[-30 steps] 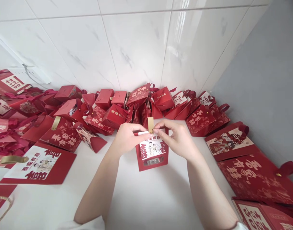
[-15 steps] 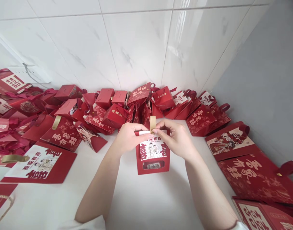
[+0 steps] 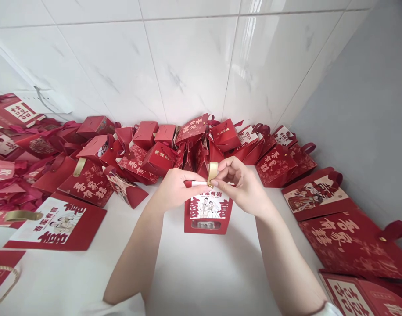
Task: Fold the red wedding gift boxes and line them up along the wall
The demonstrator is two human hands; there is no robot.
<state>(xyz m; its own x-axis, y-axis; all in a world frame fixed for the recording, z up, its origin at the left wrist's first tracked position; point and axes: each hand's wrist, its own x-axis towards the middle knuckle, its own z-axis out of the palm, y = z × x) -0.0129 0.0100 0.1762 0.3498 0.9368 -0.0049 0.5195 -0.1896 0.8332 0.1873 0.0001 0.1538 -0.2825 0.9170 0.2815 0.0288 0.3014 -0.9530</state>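
One red printed box (image 3: 209,208), centre, at the white tabletop (image 3: 201,272). Left hand (image 3: 177,188) pinching its top edge; right hand (image 3: 242,186) pinching its gold loop (image 3: 213,171). Assorted red boxes (image 3: 158,159) left, far and right.

A tiled wall (image 3: 191,66) rises behind the worktop (image 3: 201,276). A grey cable (image 3: 39,100) curves at the worktop's far left.

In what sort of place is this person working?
Probably a home or small workroom, indoors: a white table, many red gift boxes piled on it, and a tiled wall behind.
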